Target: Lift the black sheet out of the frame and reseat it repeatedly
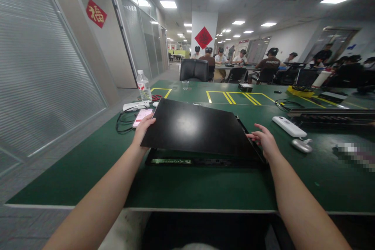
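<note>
A glossy black screen panel (193,129) is tilted over a shallow black frame (225,162) on the green table. My left hand (142,129) is closed on the panel's left edge, which is raised. A strip of green circuit board (171,161) shows along the frame's near side. Beside the right edge of panel and frame is my right hand (265,141), its fingers apart and the index finger stretched out. Its fingertips are close to the frame's edge; whether they touch it I cannot tell. The panel hides most of the frame's inside.
Left on the green table (88,175) are a phone (142,117), a black cable and a water bottle (143,86). To the right lie a white power bank (289,126), a silver rounded object (302,145) and long black frames (331,115). Several people sit farther back.
</note>
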